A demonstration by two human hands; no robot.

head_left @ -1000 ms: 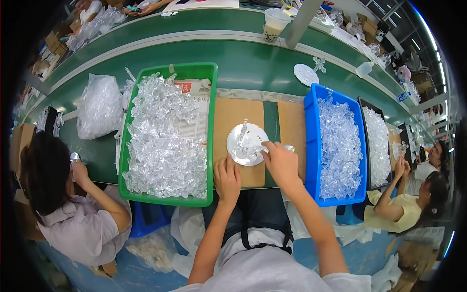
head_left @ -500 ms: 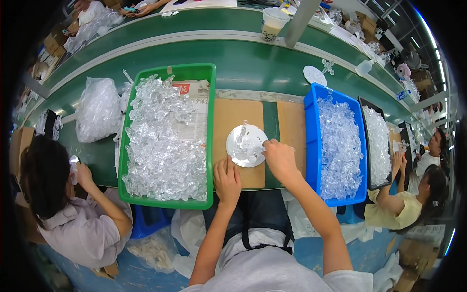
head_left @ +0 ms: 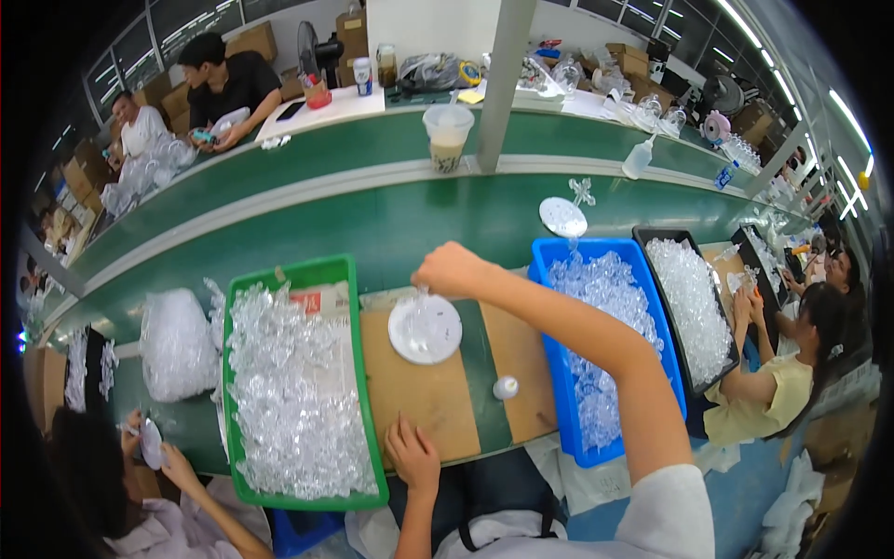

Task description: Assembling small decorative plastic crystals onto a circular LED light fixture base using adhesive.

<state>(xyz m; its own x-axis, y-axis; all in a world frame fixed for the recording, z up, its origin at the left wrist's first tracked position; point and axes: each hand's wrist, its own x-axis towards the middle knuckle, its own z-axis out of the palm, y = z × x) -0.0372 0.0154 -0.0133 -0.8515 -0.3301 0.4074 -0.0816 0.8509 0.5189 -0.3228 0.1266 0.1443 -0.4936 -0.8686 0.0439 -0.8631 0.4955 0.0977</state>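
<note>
My right hand point(head_left: 452, 270) is raised above the far rim of a round white disc point(head_left: 428, 337), its fingers pinched together. What they hold, if anything, is too small and pale to make out; clear glints show just below the fingertips. The disc lies on a brown cardboard sheet point(head_left: 410, 401). My left hand point(head_left: 413, 454) rests at the near edge of that sheet, fingers stretched out and holding nothing. A small white bottle point(head_left: 506, 388) stands to the right of the disc.
A green tray point(head_left: 371, 438) of clear plastic pieces stands to the left. On the right are a blue tray point(head_left: 559, 373) and a black tray point(head_left: 712, 377) of similar pieces. Another white disc point(head_left: 562, 216) and a drink cup point(head_left: 448, 130) sit farther back. Co-workers sit at both sides.
My right hand has moved from the disc's right side to its far side, arm stretched forward. The small bottle now shows on the right. My view has tilted up.
</note>
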